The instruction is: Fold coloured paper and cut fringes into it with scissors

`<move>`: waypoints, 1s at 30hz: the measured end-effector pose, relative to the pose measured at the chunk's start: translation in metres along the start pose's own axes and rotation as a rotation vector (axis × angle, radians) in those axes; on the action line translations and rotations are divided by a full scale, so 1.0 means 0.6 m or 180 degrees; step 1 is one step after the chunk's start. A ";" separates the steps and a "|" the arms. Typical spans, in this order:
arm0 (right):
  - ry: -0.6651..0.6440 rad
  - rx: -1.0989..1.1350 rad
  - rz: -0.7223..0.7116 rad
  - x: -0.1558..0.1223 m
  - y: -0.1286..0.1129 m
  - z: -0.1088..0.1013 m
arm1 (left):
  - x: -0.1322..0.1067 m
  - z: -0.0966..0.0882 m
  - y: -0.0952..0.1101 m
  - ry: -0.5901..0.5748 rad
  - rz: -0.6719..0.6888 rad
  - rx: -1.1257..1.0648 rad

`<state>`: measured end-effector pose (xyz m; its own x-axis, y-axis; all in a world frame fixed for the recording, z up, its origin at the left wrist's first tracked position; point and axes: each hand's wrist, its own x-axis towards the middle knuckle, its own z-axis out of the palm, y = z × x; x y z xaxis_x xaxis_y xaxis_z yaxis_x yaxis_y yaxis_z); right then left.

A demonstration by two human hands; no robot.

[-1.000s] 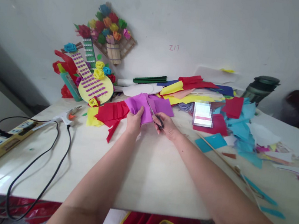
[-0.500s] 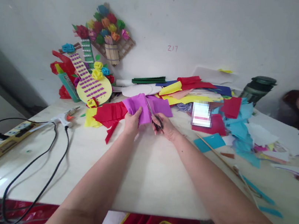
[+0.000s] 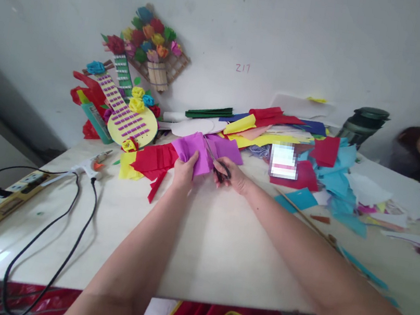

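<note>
My left hand (image 3: 185, 171) pinches a folded piece of purple crepe paper (image 3: 191, 148) and holds it up over the white table (image 3: 204, 246). In my right hand (image 3: 231, 175) is a pair of scissors (image 3: 215, 162) with dark handles, its blades running into the purple paper's right edge. More purple paper (image 3: 227, 148) lies just behind. Left of my left hand a red crepe sheet (image 3: 152, 160) rests on a yellow sheet (image 3: 126, 165).
Paper craft pieces, a guitar shape (image 3: 127, 116) and a flower basket (image 3: 153, 46), lean on the wall. Coloured paper scraps (image 3: 327, 167) cover the table's right and back. A dark bottle (image 3: 362, 125) stands there. A power strip (image 3: 11, 191) and black cables (image 3: 60, 230) lie left.
The scissors have advanced slightly into the purple paper. Both hands stay in nearly the same place; the view shifted a little.
</note>
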<state>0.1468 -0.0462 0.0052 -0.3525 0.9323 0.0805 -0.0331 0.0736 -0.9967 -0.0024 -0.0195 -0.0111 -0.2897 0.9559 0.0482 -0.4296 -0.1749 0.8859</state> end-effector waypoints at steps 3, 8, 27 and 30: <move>-0.0020 -0.0073 0.0051 0.007 -0.003 -0.004 | 0.001 -0.001 0.002 -0.0033 -0.0008 -0.0018; -0.0120 -0.0162 -0.0037 0.021 -0.009 -0.008 | 0.002 -0.001 0.005 0.0018 0.0045 -0.0068; -0.0028 0.0031 0.0051 0.033 0.015 -0.011 | 0.010 -0.005 0.005 -0.0082 0.0019 -0.0137; -0.0035 -0.0028 0.0030 0.034 0.019 -0.012 | 0.009 -0.003 0.006 -0.0092 0.0005 -0.0129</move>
<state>0.1461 -0.0240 -0.0044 -0.3629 0.9291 0.0712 -0.0214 0.0681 -0.9974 -0.0075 -0.0155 -0.0084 -0.2658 0.9620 0.0633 -0.4638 -0.1851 0.8664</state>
